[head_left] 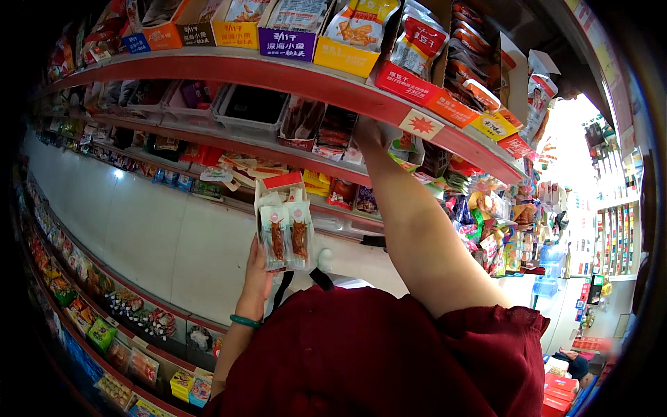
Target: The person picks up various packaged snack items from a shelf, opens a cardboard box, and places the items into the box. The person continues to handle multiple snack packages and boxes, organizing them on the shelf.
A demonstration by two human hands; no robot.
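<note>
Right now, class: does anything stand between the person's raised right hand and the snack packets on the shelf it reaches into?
Nothing visible does. The right hand is already among the snack packets, just under the red shelf edge; its fingers are hidden there.

Clear plastic snack packets (285,236) at centre frame show reddish-brown strips inside, under a red-and-white card top. A green bead bracelet (244,321) sits just below them, against a dark red fabric garment (375,361) filling the lower middle. Across the top runs a red metal shelf edge (278,76) carrying a white price tag with a red starburst (421,124). Above it, upper centre, sit a purple cardboard display box (287,43) and a yellow cardboard display box (345,57). A pale white shelf panel (160,236) spans the left.
</note>
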